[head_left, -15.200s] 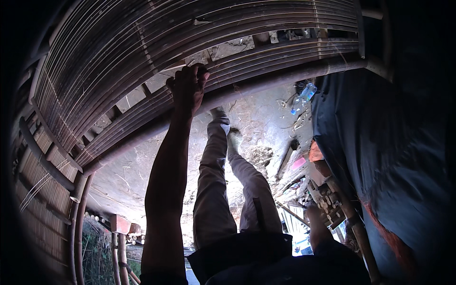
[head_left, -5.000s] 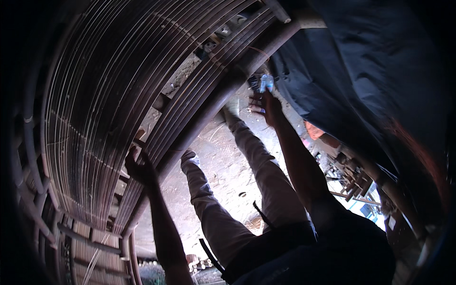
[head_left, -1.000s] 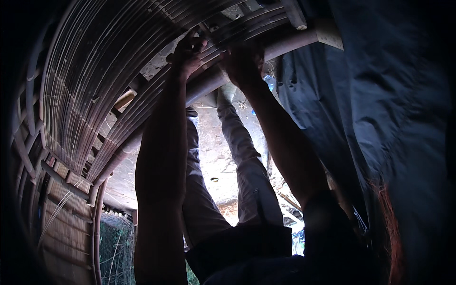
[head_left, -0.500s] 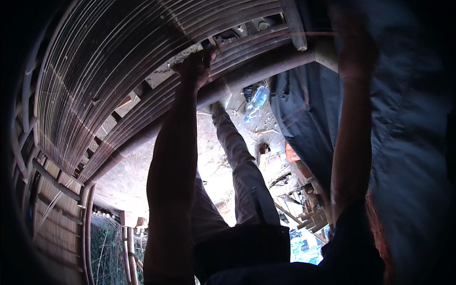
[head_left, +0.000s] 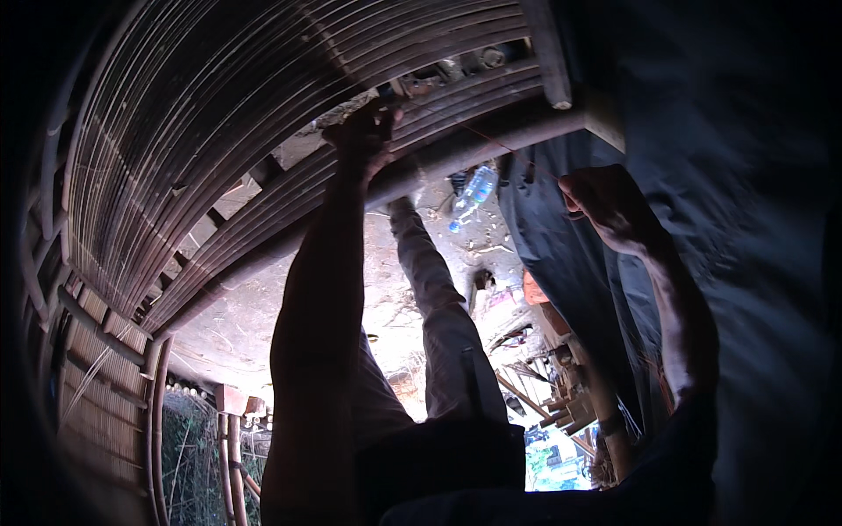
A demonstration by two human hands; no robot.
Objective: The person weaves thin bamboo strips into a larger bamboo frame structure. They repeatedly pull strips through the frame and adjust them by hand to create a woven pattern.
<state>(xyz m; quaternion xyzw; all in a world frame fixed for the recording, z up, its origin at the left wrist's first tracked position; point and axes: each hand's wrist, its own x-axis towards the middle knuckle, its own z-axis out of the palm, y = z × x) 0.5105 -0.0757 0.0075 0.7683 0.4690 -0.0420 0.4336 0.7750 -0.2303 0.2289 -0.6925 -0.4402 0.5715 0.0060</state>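
My left hand (head_left: 361, 140) is at the gap in a bed of thin bamboo slats (head_left: 237, 96). Its fingers are curled against the slats' edge, and deep shadow hides what lies in them. To the right, my right hand (head_left: 610, 206) is closed in front of dark sheeting, with the palm side partly hidden. A thin reddish strand (head_left: 498, 143) runs slantwise from the slats toward this hand, which seems to grip its end. Below the slats runs a thick bamboo pole (head_left: 474, 136).
Dark sheeting (head_left: 745, 228) hangs along the right side. A bamboo upright (head_left: 548, 61) crosses the slats at the top. On the pale ground (head_left: 254, 324) below lies a clear plastic bottle (head_left: 476, 188). Cut bamboo pieces (head_left: 566, 412) are stacked at lower right.
My right hand has come down and slightly left from the upper right, toward me. The reddish strand, stretched nearly level before, now slopes downward. My left hand stays at the slats.
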